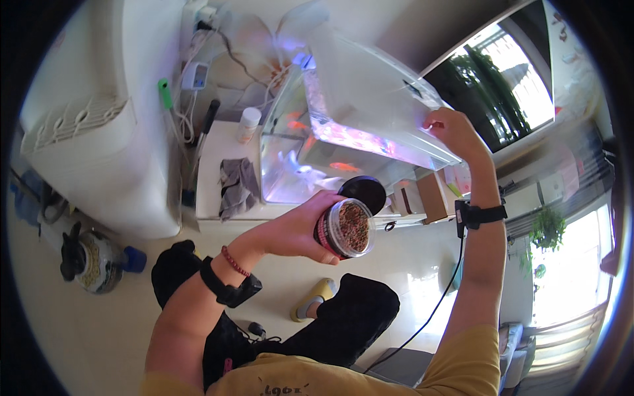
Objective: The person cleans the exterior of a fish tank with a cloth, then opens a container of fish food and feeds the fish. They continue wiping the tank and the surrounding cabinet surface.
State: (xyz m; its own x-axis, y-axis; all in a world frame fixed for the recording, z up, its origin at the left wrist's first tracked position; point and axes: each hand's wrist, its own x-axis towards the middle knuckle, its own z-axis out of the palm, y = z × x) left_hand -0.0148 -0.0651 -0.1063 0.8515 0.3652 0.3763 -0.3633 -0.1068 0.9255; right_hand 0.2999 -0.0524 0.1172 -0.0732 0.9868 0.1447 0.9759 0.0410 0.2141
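My left hand (pixel 307 225) grips a clear plastic jar (pixel 327 232) filled with red, green and tan fish food pellets (pixel 354 227). Its top is off, and a round black lid (pixel 364 192) sits against the far side of the jar by my fingers. Behind it stands a lit glass aquarium (pixel 285 190) with orange goldfish (pixel 344 167) inside. The aquarium's white cover (pixel 366 94) looks tilted up. My right hand (pixel 448 129) is at the cover's right side with curled fingers; whether they grip it cannot be told.
A white cabinet (pixel 208 198) carries the aquarium, a grey cloth (pixel 237 188) and a white-capped bottle (pixel 248 123). Cardboard boxes (pixel 432 198) stand right of the tank. A white appliance (pixel 99 163) fills the left. A black cable (pixel 436 307) hangs from my right wrist strap.
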